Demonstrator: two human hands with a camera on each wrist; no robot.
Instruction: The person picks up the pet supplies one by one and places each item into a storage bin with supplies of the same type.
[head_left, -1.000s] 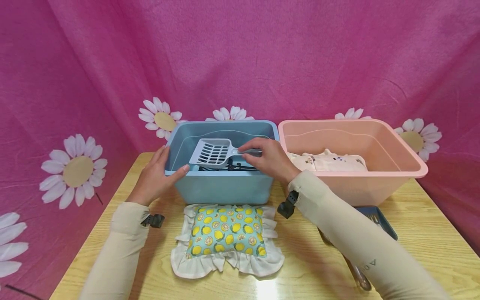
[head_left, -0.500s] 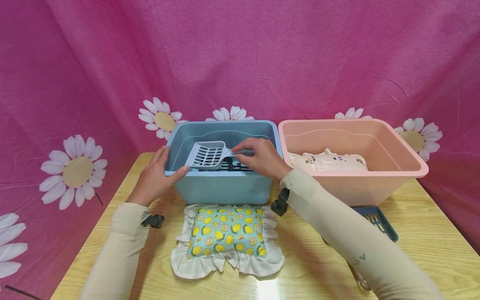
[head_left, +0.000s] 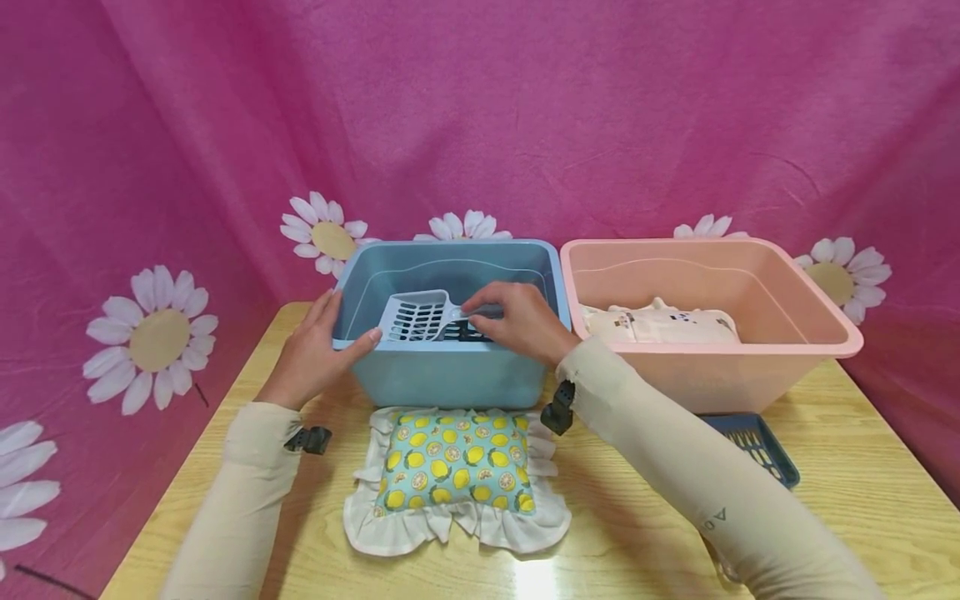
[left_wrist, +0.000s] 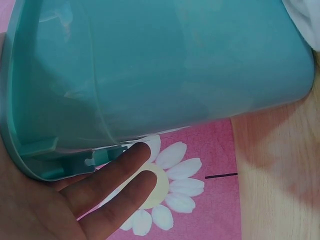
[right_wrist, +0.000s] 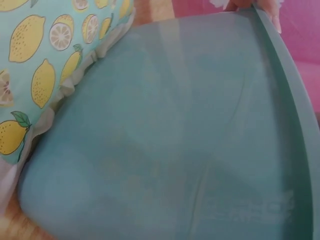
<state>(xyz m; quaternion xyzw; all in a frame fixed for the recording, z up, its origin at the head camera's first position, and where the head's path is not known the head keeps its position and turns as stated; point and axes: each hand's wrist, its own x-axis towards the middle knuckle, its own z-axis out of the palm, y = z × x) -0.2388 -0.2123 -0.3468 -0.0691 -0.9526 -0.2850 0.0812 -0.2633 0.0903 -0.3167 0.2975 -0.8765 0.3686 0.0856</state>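
In blue tub point(head_left: 450, 379), scoop point(head_left: 417, 317) pinched by right hand point(head_left: 519, 321) (handle point(head_left: 456, 313) partly hidden, dark contents point(head_left: 468, 332) unclear); left hand point(head_left: 311, 352) grips rim point(head_left: 427, 346).

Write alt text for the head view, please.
A person's right grip holds a slotted litter scoop inside a blue tub, with the left grip on its rim. Beside it stands a pink tub; in front lies a lemon-print ruffled cushion.

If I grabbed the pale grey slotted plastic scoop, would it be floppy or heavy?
The scoop is probably stiff, since its head looks unbent. It's likely light, with slots cut through it. It might tip head-first, because its head is wider than the handle the right hand pinches.
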